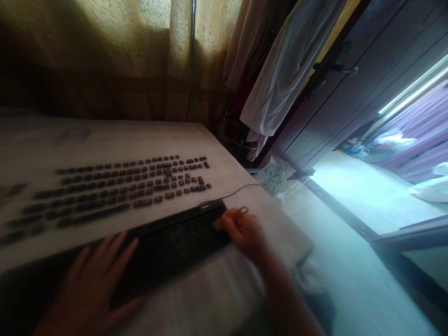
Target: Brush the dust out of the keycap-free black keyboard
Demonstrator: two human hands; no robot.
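Observation:
A black keyboard base (175,245), stripped of its keycaps, lies slantwise along the near side of the white surface. My left hand (94,280) rests on its left part with the fingers spread. At the base's right end, my right hand (243,231) is closed around a small orange brush (241,211). The looped end of the brush sticks out past the fingers, and its pale tip is close to the base; whether it touches is too blurred to tell. Beyond the base, black keycaps (140,179) are laid out in several rows.
A thin cable (241,187) runs from the base over the right edge of the white table (140,135). A plastic bag (275,175) is by that edge on the floor. Behind are a patterned curtain (140,56), hanging white clothes (280,74) and a door (343,84).

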